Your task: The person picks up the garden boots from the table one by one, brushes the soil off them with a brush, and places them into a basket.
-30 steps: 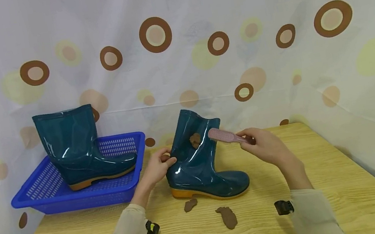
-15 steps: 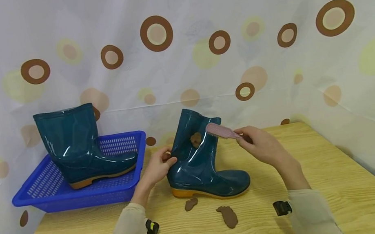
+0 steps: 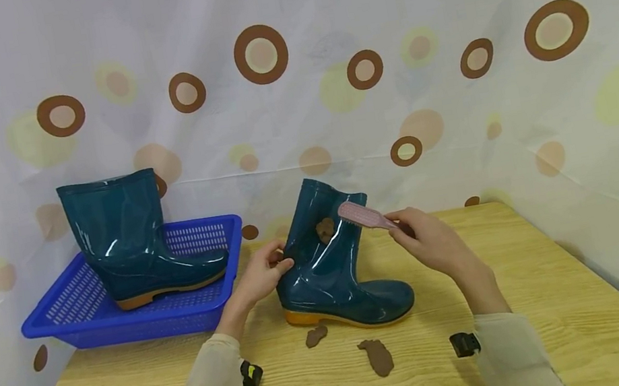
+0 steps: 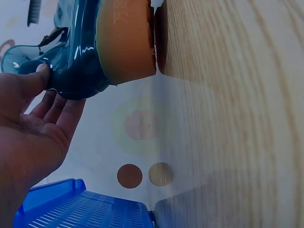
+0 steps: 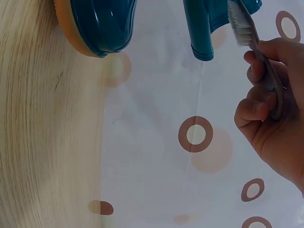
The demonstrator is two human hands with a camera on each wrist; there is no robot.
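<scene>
A dark teal rubber boot (image 3: 324, 279) with an orange sole stands on the table, its shaft leaning to the right. My left hand (image 3: 261, 273) grips the back of the boot's ankle, thumb on the near side and fingers behind, as the left wrist view also shows. A brown mud-like patch (image 3: 325, 230) sticks to the shaft. My right hand (image 3: 431, 241) holds a pink scrub brush (image 3: 365, 216) by its handle. The brush head is in front of the upper shaft; white bristles (image 5: 240, 28) show in the right wrist view. Whether they touch the boot I cannot tell.
A matching boot (image 3: 124, 244) stands in a blue plastic basket (image 3: 142, 331) at the left. Two flat brown pieces, a small one (image 3: 316, 336) and a larger one (image 3: 377, 357), lie on the wooden table (image 3: 468, 371) before the boot. A patterned sheet (image 3: 323, 129) hangs behind.
My right hand has shifted slightly up and left with the brush, whose head is a little higher on the shaft. The left hand keeps its hold on the boot.
</scene>
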